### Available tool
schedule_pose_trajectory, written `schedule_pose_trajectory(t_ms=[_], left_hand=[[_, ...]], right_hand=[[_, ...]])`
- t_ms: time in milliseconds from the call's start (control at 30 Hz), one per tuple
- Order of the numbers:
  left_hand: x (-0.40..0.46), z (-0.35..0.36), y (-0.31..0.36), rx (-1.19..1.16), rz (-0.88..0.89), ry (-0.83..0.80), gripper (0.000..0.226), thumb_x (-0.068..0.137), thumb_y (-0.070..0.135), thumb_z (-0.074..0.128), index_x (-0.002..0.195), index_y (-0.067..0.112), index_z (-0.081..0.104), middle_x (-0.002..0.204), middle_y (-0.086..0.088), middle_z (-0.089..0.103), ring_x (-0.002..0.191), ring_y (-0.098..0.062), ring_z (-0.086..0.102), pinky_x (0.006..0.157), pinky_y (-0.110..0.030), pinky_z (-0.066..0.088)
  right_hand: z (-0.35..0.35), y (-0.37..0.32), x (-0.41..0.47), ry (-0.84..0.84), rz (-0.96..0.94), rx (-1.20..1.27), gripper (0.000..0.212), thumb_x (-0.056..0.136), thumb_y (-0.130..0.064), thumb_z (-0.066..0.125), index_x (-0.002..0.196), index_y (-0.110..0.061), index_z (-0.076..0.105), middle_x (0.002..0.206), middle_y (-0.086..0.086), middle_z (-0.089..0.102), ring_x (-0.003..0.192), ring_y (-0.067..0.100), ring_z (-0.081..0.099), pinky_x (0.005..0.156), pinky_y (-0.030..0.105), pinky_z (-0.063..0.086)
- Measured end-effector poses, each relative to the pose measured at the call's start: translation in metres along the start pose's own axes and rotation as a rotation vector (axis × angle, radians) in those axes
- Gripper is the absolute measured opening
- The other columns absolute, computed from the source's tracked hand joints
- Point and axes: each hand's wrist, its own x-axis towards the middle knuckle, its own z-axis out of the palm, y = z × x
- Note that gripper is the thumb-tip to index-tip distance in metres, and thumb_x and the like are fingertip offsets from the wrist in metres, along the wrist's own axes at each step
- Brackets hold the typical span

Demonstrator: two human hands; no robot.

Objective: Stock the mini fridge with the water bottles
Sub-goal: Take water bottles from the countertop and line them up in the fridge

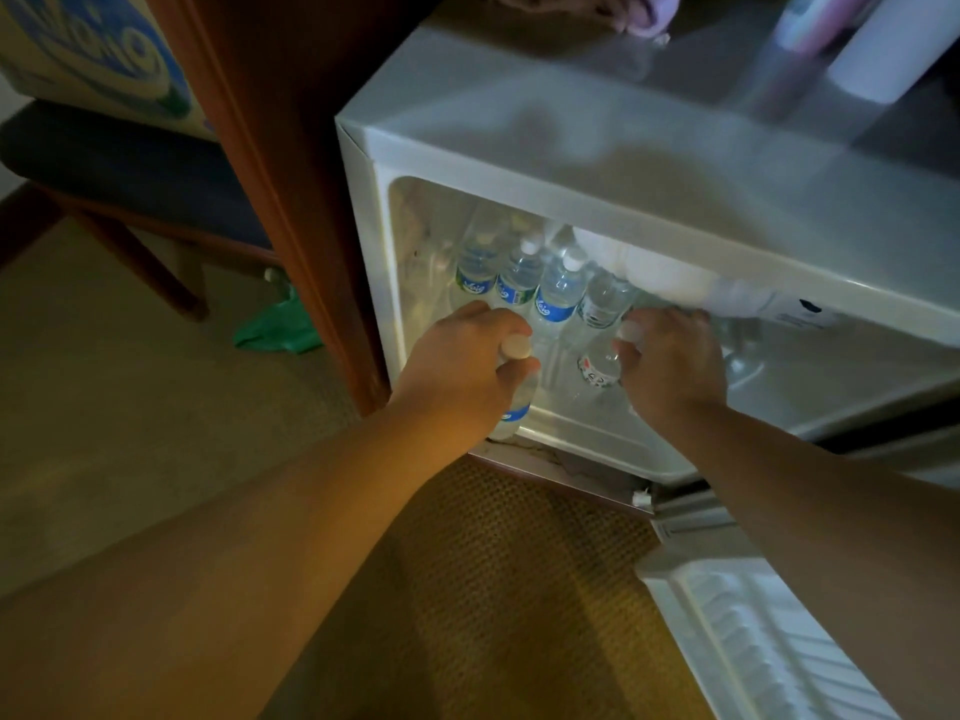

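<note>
The white mini fridge [571,148] stands open, lit inside. Several clear water bottles [558,293] with blue labels and white caps stand in a row at the back of its floor. My left hand [462,366] grips the neck of a water bottle [514,415] at the fridge's front left edge, its white cap showing between my fingers. My right hand [670,361] holds the top of another bottle [600,366] with a white and red label, standing just inside the fridge at the front.
The fridge door [753,641] hangs open at the lower right. A brown wooden cabinet panel [291,200] flanks the fridge's left side. A chair [130,174] carries a cardboard box [93,44]. A green bag [275,330] lies on the carpet. Items stand on the fridge top.
</note>
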Motion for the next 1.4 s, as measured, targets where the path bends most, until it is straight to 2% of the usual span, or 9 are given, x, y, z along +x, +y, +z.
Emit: schedule_pose_trajectory(t_ms=[100,200,500,700,867,1000,1133,1267,1400], left_hand=[[0.012,0.006,-0.007,-0.006,0.016,0.011,0.028,0.092,0.033,0.073,0.118,0.021,0.071,0.103,0.006,0.062,0.088,-0.013,0.062,0.080,-0.028,0.052],[0.022,0.012,-0.016,-0.008,0.027,0.013,0.029,0.091,0.033,0.075,0.117,0.020,0.071,0.103,0.006,0.063,0.088,-0.013,0.062,0.079,-0.030,0.054],[0.049,0.030,-0.026,0.019,0.012,-0.005,0.023,0.090,0.031,0.076,0.111,0.022,0.071,0.103,0.004,0.064,0.087,-0.014,0.062,0.077,-0.027,0.048],[0.063,0.044,-0.033,0.011,-0.047,-0.021,0.024,0.090,0.033,0.076,0.112,0.025,0.071,0.103,0.007,0.063,0.088,-0.013,0.062,0.077,-0.027,0.051],[0.077,0.054,-0.035,0.045,-0.070,-0.036,0.023,0.092,0.033,0.074,0.115,0.027,0.069,0.104,0.009,0.059,0.089,-0.012,0.061,0.069,-0.016,0.039],[0.089,0.062,-0.037,0.040,-0.060,-0.033,0.022,0.091,0.032,0.075,0.112,0.026,0.070,0.104,0.008,0.063,0.088,-0.010,0.062,0.069,-0.014,0.041],[0.098,0.074,-0.038,0.022,-0.026,-0.055,0.022,0.091,0.029,0.076,0.112,0.023,0.071,0.106,0.005,0.066,0.090,-0.012,0.064,0.073,-0.018,0.047],[0.110,0.083,-0.040,0.041,-0.015,-0.073,0.027,0.092,0.029,0.075,0.118,0.023,0.071,0.103,0.007,0.065,0.086,-0.008,0.060,0.065,-0.006,0.036],[0.122,0.089,-0.039,0.075,0.001,-0.077,0.029,0.094,0.027,0.074,0.122,0.019,0.070,0.097,0.010,0.057,0.081,-0.006,0.055,0.060,0.000,0.035]], right_hand=[[0.007,-0.002,-0.001,0.010,-0.010,-0.024,0.017,0.090,-0.029,0.058,0.096,-0.018,0.070,0.097,0.005,0.067,0.098,0.030,0.053,0.080,0.038,0.049],[0.012,-0.005,0.001,0.041,0.023,0.022,0.009,0.092,-0.024,0.062,0.093,-0.016,0.067,0.096,0.008,0.065,0.098,0.032,0.052,0.070,0.039,0.051],[0.030,-0.007,0.003,0.159,0.043,0.146,0.014,0.098,-0.026,0.060,0.106,-0.016,0.063,0.113,0.008,0.061,0.093,0.034,0.063,0.065,0.041,0.052],[0.042,-0.011,0.006,0.225,0.163,0.273,0.024,0.097,-0.031,0.063,0.116,-0.016,0.063,0.119,0.007,0.061,0.101,0.033,0.064,0.073,0.042,0.052],[0.053,-0.016,0.006,0.202,0.309,0.378,0.044,0.097,-0.040,0.062,0.132,-0.013,0.057,0.122,0.009,0.060,0.108,0.028,0.061,0.087,0.043,0.053],[0.060,-0.016,0.003,0.190,0.362,0.469,0.043,0.093,-0.038,0.067,0.127,-0.012,0.060,0.121,0.009,0.056,0.109,0.028,0.059,0.090,0.042,0.051],[0.060,-0.017,0.008,0.205,0.411,0.519,0.033,0.093,-0.034,0.069,0.117,-0.012,0.063,0.115,0.007,0.058,0.104,0.026,0.059,0.083,0.032,0.043],[0.060,-0.016,0.012,0.219,0.421,0.502,0.030,0.094,-0.033,0.069,0.115,-0.013,0.064,0.118,0.006,0.059,0.106,0.026,0.059,0.083,0.034,0.044],[0.060,-0.014,0.014,0.240,0.422,0.501,0.031,0.094,-0.032,0.068,0.118,-0.013,0.065,0.122,0.005,0.060,0.110,0.025,0.059,0.085,0.028,0.041]])
